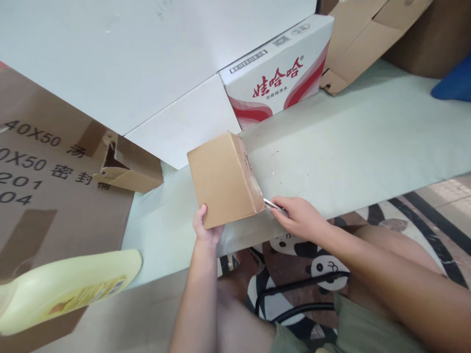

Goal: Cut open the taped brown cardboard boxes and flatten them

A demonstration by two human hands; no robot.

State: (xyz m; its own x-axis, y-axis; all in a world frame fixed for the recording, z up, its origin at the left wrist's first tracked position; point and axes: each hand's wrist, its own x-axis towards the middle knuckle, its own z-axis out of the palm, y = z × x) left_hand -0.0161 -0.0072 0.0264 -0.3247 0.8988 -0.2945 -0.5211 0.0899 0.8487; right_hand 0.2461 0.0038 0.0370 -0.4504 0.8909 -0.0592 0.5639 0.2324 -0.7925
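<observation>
A small brown cardboard box (222,181) is held up, tilted, over the pale green cloth. My left hand (206,228) grips its lower left corner, the thumb on the near face and the fingers underneath. Dark print and shiny clear tape show along the box's right side. My right hand (298,215) is closed on a slim silver knife-like tool (275,207), whose tip meets the box's lower right corner. The tool's exact kind is hard to make out.
A white carton with red lettering (275,88) stands behind, beside a large white panel (147,59). At left are a big printed carton (55,196), a small opened box (136,166) and a pale yellow bottle (73,287). Flattened cardboard (364,44) and something blue (454,81) lie right.
</observation>
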